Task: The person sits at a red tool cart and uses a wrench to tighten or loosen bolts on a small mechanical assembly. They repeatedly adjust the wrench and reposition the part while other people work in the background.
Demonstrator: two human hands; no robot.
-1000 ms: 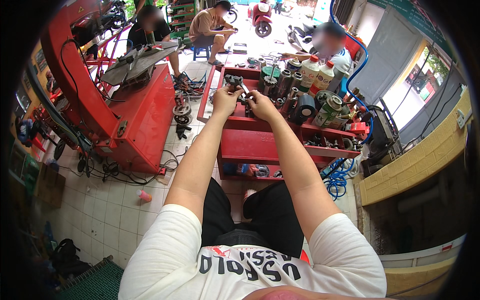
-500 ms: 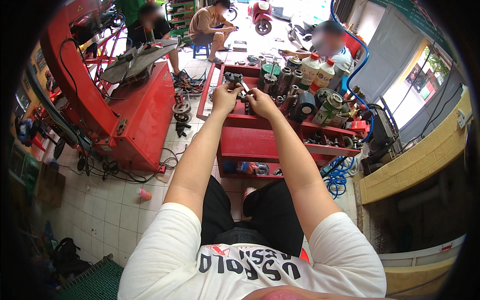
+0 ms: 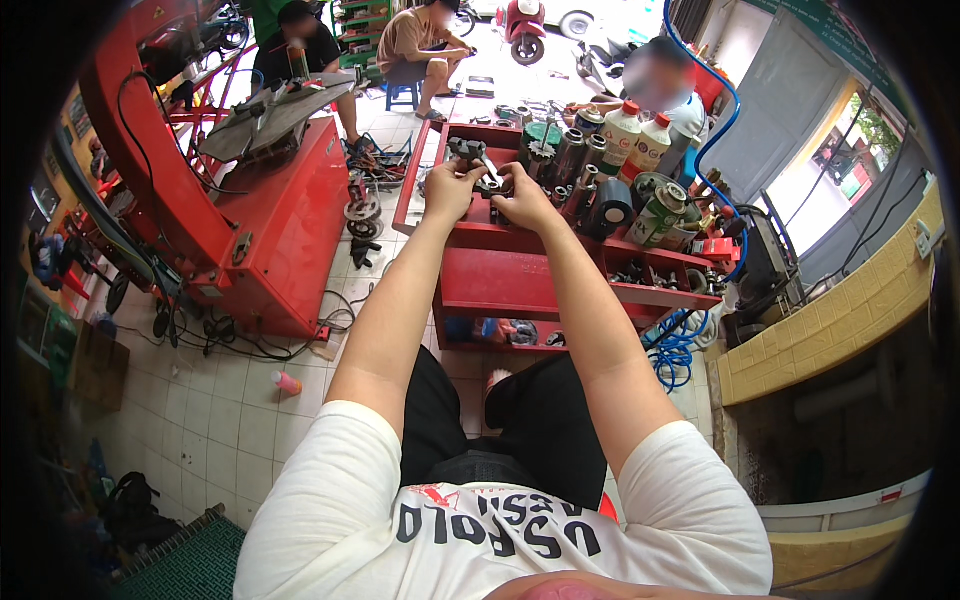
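Note:
Both my arms reach forward over the near left part of a red tool cart. My left hand is closed on a dark, blocky metal part, which sticks out beyond the fingertips. Beside it, my right hand is closed, thumb and fingers pinched near a slim silver metal piece that runs up against the dark part. The two hands are close together, a small gap between them. Whether the silver piece is a tool or belongs to the part, I cannot tell. My fingers hide its lower end.
Cans, metal cylinders and white bottles with red caps crowd the cart's right side. A large red machine stands left. Blue hose coils by the cart. Cables and a pink bottle lie on the tiles. Several people sit farther off.
My right hand has turned slightly, its fingers now more curled around the silver piece. My left hand keeps its hold on the dark metal part, almost unmoved.

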